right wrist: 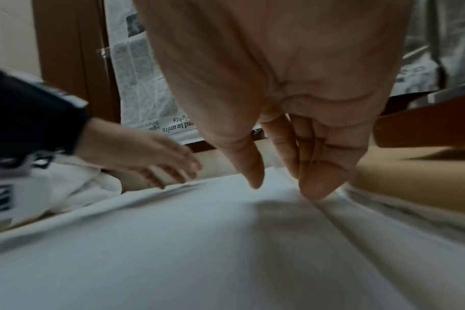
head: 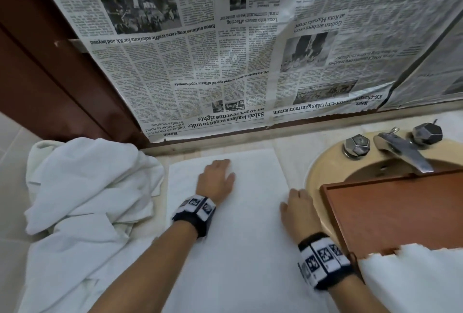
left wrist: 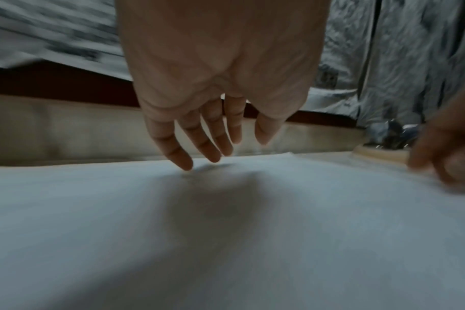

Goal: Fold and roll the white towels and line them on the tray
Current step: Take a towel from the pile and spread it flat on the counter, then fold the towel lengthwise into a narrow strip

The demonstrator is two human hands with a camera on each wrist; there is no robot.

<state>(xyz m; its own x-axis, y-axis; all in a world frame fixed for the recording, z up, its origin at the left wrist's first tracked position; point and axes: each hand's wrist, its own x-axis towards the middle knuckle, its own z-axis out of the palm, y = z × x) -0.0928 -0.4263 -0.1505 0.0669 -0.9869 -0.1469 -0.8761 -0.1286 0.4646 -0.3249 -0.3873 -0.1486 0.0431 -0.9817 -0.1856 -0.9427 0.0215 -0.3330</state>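
**Head view: both your palms flat on the spread towel**

Head view: your left hand (head: 216, 179) lies palm down, fingers straight, near the far edge of the flat white towel (head: 240, 242) spread on the pale counter. Your right hand (head: 298, 208) presses flat along that towel's right edge, just beside the beige round basin (head: 323, 165). The reddish-brown wooden tray (head: 390, 215) sits over the basin, below the chrome faucet (head: 403, 151). A heap of crumpled white towels (head: 85, 195) sits to your left, and a white cloth (head: 413, 280) covers the tray's near corner. Newspaper sheets (head: 225, 44) cover the wall behind.

Left wrist view: your left fingers (left wrist: 183, 159) hang extended, tips meeting the towel (left wrist: 226, 241), gripping nothing. It's blurred.

Right wrist view: your right fingers (right wrist: 316, 182) are straight and together, tips on the towel (right wrist: 199, 251) at a long crease, holding nothing. The tray's edge (right wrist: 425, 130) shows on the right.
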